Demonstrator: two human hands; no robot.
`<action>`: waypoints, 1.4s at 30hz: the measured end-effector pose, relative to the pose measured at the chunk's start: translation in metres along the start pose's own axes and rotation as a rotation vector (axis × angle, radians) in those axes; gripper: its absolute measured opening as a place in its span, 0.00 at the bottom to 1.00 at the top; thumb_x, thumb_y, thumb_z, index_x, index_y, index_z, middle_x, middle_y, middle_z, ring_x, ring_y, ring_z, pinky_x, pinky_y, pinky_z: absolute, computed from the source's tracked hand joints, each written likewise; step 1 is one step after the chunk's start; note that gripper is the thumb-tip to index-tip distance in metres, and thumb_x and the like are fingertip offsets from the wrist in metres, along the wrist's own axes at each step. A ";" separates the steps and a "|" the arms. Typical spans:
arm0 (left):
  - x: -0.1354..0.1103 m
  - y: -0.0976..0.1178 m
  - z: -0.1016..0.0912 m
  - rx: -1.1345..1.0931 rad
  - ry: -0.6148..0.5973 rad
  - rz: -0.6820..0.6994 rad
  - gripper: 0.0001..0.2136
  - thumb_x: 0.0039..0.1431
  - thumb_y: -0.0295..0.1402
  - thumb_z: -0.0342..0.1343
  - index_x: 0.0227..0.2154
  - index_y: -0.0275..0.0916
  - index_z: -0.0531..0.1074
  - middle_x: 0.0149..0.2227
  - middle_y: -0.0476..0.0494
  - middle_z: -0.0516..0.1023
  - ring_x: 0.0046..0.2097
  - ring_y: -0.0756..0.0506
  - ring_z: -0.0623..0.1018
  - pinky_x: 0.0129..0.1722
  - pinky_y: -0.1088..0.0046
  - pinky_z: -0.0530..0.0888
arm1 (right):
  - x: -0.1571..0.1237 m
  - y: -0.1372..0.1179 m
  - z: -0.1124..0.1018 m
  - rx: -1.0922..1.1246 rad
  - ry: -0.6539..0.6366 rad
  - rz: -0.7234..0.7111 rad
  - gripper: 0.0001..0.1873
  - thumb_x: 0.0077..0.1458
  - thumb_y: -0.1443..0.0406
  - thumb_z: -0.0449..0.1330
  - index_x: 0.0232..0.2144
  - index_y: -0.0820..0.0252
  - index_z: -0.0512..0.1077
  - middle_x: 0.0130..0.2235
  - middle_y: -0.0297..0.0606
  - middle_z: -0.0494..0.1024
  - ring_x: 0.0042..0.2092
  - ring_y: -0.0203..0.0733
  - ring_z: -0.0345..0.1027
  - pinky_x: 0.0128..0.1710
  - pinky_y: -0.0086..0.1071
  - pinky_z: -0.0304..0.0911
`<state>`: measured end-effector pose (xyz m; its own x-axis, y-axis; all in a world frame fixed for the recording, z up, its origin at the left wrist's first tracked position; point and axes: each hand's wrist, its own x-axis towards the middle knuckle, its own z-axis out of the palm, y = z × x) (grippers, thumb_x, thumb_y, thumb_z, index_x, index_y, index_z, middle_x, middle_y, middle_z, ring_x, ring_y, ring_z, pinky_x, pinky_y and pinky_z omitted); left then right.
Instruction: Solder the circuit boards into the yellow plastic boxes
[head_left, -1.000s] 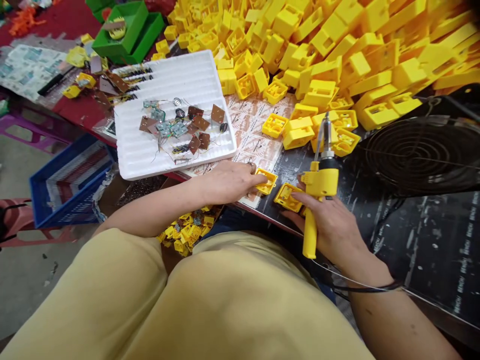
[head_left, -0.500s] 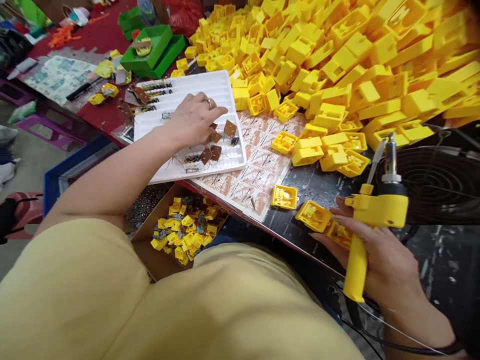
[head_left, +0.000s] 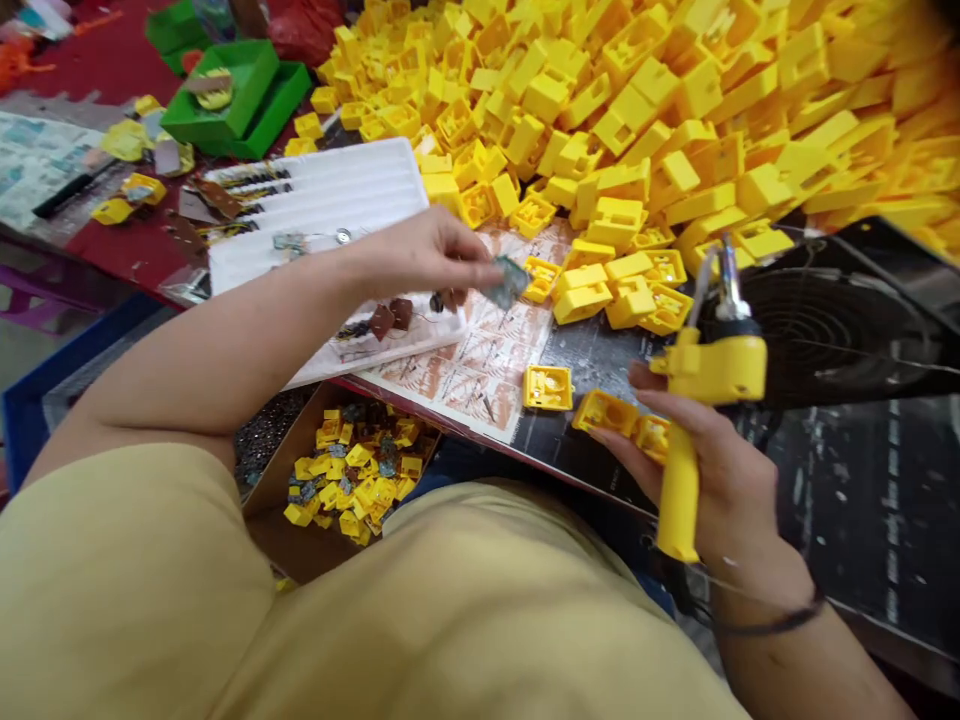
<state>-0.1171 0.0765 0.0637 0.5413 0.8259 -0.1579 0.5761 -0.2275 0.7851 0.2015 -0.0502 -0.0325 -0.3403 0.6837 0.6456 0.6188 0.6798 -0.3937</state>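
Observation:
My left hand point(head_left: 439, 250), past the right edge of the white ribbed tray point(head_left: 360, 175), pinches a small greenish circuit board point(head_left: 507, 284). Brown board pieces point(head_left: 390, 318) with thin wires lie in the tray beneath my wrist. My right hand point(head_left: 731, 470) is wrapped round the handle of a yellow soldering gun point(head_left: 712, 368), its metal tip pointing up and away. Between thumb and fingers the same hand grips a pair of small open yellow plastic housings point(head_left: 604, 412), held end to end. Another yellow housing point(head_left: 547, 388) lies open-side up on the dark table near them.
A large heap of yellow housings point(head_left: 570, 90) covers the back. Green trays point(head_left: 232, 95) stand at the back left. Below the table edge, a cardboard box point(head_left: 281, 535) holds yellow housings with boards. A black fan grille point(head_left: 802, 320) sits at the right.
My left hand has lifted away from the tray and moved right, now with a circuit board in its fingers. The right hand still holds the soldering gun and housings, which have tilted. The view has shifted.

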 end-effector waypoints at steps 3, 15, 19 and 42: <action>0.007 0.013 0.052 -0.061 -0.190 0.031 0.15 0.58 0.45 0.64 0.25 0.38 0.78 0.18 0.50 0.73 0.21 0.51 0.71 0.23 0.74 0.64 | 0.018 -0.014 0.015 0.109 0.026 0.109 0.24 0.60 0.59 0.69 0.54 0.52 0.66 0.52 0.45 0.81 0.47 0.48 0.80 0.44 0.36 0.80; -0.017 0.011 0.124 0.012 0.324 0.445 0.11 0.69 0.35 0.57 0.46 0.40 0.83 0.47 0.41 0.84 0.49 0.47 0.83 0.50 0.72 0.79 | 0.020 -0.028 0.026 0.417 0.145 0.400 0.16 0.63 0.63 0.65 0.47 0.51 0.63 0.39 0.35 0.80 0.38 0.45 0.80 0.33 0.35 0.78; -0.019 0.007 0.142 0.132 0.509 0.629 0.11 0.70 0.32 0.56 0.50 0.39 0.81 0.50 0.38 0.84 0.52 0.47 0.83 0.52 0.73 0.79 | 0.021 -0.032 0.028 0.416 0.179 0.401 0.15 0.63 0.61 0.64 0.47 0.51 0.63 0.39 0.35 0.79 0.38 0.44 0.80 0.35 0.36 0.79; -0.021 0.001 0.121 0.223 0.139 0.101 0.06 0.59 0.28 0.59 0.34 0.37 0.82 0.33 0.46 0.85 0.34 0.49 0.81 0.36 0.75 0.73 | 0.010 0.006 0.024 -0.142 -0.207 -0.077 0.16 0.68 0.60 0.60 0.55 0.55 0.66 0.46 0.40 0.81 0.44 0.44 0.77 0.57 0.45 0.66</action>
<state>-0.0536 -0.0037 -0.0042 0.5224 0.8526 0.0105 0.6520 -0.4074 0.6394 0.1852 -0.0332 -0.0441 -0.5188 0.6811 0.5166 0.6739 0.6977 -0.2431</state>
